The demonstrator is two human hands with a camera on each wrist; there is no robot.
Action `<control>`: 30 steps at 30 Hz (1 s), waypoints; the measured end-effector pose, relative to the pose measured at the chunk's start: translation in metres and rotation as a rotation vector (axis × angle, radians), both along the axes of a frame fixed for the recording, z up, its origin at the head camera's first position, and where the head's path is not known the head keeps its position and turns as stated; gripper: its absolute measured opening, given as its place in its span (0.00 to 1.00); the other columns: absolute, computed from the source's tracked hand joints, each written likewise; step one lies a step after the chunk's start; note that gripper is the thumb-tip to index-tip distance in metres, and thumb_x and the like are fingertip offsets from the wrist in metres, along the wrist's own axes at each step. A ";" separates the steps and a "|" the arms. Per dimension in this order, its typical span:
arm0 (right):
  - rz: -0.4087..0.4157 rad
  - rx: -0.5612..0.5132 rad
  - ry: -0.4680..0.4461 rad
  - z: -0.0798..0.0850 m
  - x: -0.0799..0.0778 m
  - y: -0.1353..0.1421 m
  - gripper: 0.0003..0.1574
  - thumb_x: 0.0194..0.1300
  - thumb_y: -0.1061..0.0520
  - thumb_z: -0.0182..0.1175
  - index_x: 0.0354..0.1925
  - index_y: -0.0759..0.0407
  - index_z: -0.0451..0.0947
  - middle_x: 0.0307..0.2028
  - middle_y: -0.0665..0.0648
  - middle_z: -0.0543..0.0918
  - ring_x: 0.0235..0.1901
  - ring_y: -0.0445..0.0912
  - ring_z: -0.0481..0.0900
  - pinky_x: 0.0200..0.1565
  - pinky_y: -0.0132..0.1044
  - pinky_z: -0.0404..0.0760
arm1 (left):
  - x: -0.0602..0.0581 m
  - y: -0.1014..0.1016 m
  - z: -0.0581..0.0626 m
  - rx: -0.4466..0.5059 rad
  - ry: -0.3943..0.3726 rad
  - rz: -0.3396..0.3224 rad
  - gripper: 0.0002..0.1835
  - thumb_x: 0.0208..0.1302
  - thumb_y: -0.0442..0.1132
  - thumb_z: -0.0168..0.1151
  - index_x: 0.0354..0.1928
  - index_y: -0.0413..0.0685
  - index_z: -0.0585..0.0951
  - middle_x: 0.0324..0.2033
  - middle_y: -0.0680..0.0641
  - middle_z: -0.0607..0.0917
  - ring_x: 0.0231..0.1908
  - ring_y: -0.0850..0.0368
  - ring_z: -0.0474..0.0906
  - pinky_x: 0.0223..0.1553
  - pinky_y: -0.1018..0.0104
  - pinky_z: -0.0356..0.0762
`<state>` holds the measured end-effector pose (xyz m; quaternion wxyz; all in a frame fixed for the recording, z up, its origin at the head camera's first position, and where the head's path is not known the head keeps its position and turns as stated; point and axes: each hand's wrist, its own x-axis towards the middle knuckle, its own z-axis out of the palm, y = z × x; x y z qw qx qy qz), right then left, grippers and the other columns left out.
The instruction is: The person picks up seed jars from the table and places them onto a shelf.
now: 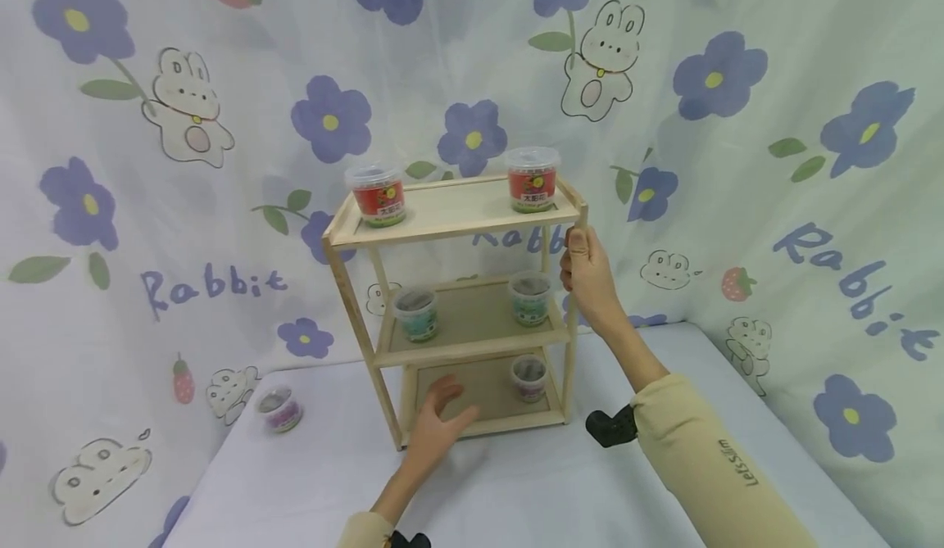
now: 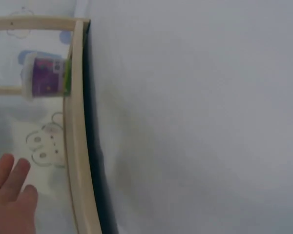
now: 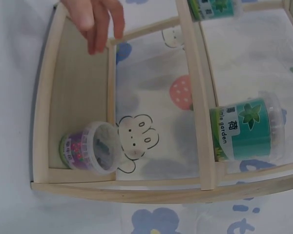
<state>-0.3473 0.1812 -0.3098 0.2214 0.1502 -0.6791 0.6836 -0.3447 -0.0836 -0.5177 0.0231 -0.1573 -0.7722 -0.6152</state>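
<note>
A three-tier wooden shelf (image 1: 472,357) stands on the white-covered table. My right hand (image 1: 590,274) grips its right upright just below the top tier. In front of the bottom tier is my left hand (image 1: 440,417), fingers spread and nothing in them; the right wrist view also shows this left hand (image 3: 97,22) at the bottom tier. A purple-labelled plastic cup (image 1: 528,378) sits on the right of that tier. Two teal-labelled cups, one left (image 1: 416,313) and one right (image 1: 530,298), occupy the middle tier. Red-labelled lidded cups, left (image 1: 378,196) and right (image 1: 533,179), stand on top.
Another purple-labelled cup (image 1: 279,409) stands on the table (image 1: 531,491), left of the shelf. Behind and on both sides hangs a curtain (image 1: 442,56) printed with rabbits and flowers. Dark straps (image 1: 612,427) show at the sleeves.
</note>
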 end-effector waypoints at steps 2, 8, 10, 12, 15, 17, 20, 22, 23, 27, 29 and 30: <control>-0.006 0.004 0.006 0.000 0.000 0.001 0.17 0.81 0.51 0.30 0.36 0.59 0.57 0.17 0.50 0.56 0.15 0.39 0.54 0.21 0.30 0.57 | 0.002 -0.016 -0.007 -0.012 0.022 0.027 0.30 0.61 0.39 0.70 0.64 0.44 0.71 0.55 0.40 0.79 0.61 0.42 0.74 0.67 0.47 0.64; -0.006 0.019 0.000 0.003 0.006 0.001 0.16 0.81 0.52 0.29 0.36 0.56 0.57 0.18 0.50 0.56 0.15 0.39 0.55 0.22 0.30 0.58 | 0.010 -0.085 -0.010 -0.020 -0.050 0.081 0.17 0.63 0.36 0.68 0.50 0.34 0.80 0.41 0.38 0.86 0.40 0.55 0.85 0.45 0.67 0.82; -0.006 0.020 -0.002 0.004 0.006 0.001 0.16 0.81 0.52 0.29 0.36 0.57 0.57 0.18 0.50 0.56 0.15 0.39 0.55 0.22 0.30 0.57 | 0.015 -0.110 -0.003 -0.016 -0.076 0.111 0.13 0.64 0.35 0.66 0.44 0.30 0.81 0.36 0.34 0.86 0.34 0.53 0.86 0.40 0.65 0.84; -0.010 0.019 0.000 0.005 0.006 0.002 0.17 0.81 0.52 0.29 0.36 0.58 0.56 0.18 0.51 0.56 0.15 0.40 0.55 0.22 0.30 0.57 | 0.017 -0.135 0.002 -0.032 -0.076 0.177 0.12 0.65 0.36 0.65 0.39 0.29 0.81 0.31 0.34 0.86 0.30 0.52 0.86 0.36 0.63 0.85; -0.014 0.016 0.006 0.006 0.005 0.003 0.17 0.81 0.52 0.29 0.35 0.58 0.56 0.18 0.53 0.56 0.15 0.40 0.54 0.21 0.30 0.57 | 0.017 -0.170 0.004 -0.091 -0.049 0.317 0.15 0.67 0.42 0.65 0.37 0.33 0.82 0.28 0.41 0.86 0.27 0.54 0.86 0.33 0.64 0.85; -0.014 0.016 0.004 0.006 0.004 0.003 0.17 0.81 0.52 0.29 0.35 0.58 0.56 0.19 0.53 0.56 0.15 0.40 0.54 0.22 0.30 0.57 | 0.016 -0.191 0.002 -0.128 -0.024 0.416 0.16 0.67 0.44 0.65 0.41 0.35 0.82 0.28 0.49 0.87 0.28 0.59 0.85 0.33 0.69 0.83; -0.002 0.014 -0.003 0.005 0.004 0.002 0.17 0.81 0.52 0.29 0.36 0.58 0.56 0.18 0.52 0.56 0.15 0.40 0.54 0.22 0.30 0.57 | 0.013 -0.214 -0.001 -0.185 0.015 0.554 0.19 0.66 0.46 0.67 0.49 0.39 0.79 0.31 0.61 0.85 0.32 0.71 0.81 0.35 0.77 0.78; 0.003 0.013 -0.007 0.004 0.004 0.001 0.16 0.81 0.52 0.29 0.36 0.58 0.56 0.18 0.51 0.56 0.15 0.40 0.54 0.22 0.30 0.57 | 0.009 -0.226 -0.002 -0.218 0.030 0.631 0.22 0.65 0.46 0.68 0.54 0.41 0.77 0.35 0.63 0.83 0.35 0.76 0.76 0.35 0.81 0.73; 0.005 0.010 -0.007 0.004 0.003 0.001 0.16 0.81 0.52 0.30 0.36 0.58 0.56 0.18 0.51 0.56 0.15 0.40 0.54 0.21 0.30 0.57 | 0.007 -0.230 -0.002 -0.236 0.028 0.661 0.25 0.64 0.47 0.68 0.57 0.41 0.75 0.37 0.62 0.82 0.37 0.77 0.74 0.35 0.82 0.71; 0.001 0.009 -0.001 0.002 0.002 0.000 0.17 0.81 0.52 0.30 0.36 0.59 0.57 0.18 0.50 0.56 0.15 0.39 0.54 0.21 0.29 0.57 | -0.009 -0.241 -0.004 -0.268 -0.008 0.717 0.36 0.64 0.52 0.67 0.67 0.43 0.67 0.54 0.48 0.77 0.49 0.66 0.72 0.42 0.77 0.68; 0.001 0.004 -0.003 0.002 0.002 0.000 0.17 0.81 0.52 0.29 0.36 0.61 0.57 0.17 0.50 0.56 0.15 0.39 0.54 0.21 0.29 0.57 | -0.017 -0.246 -0.005 -0.265 -0.028 0.725 0.41 0.64 0.54 0.66 0.71 0.42 0.61 0.61 0.41 0.72 0.57 0.54 0.69 0.50 0.68 0.69; 0.001 0.000 -0.004 0.002 0.001 0.000 0.17 0.81 0.52 0.29 0.37 0.61 0.56 0.17 0.50 0.56 0.15 0.39 0.54 0.21 0.29 0.57 | -0.021 -0.248 -0.006 -0.257 -0.036 0.731 0.44 0.64 0.54 0.66 0.73 0.41 0.59 0.63 0.38 0.69 0.60 0.48 0.67 0.54 0.62 0.69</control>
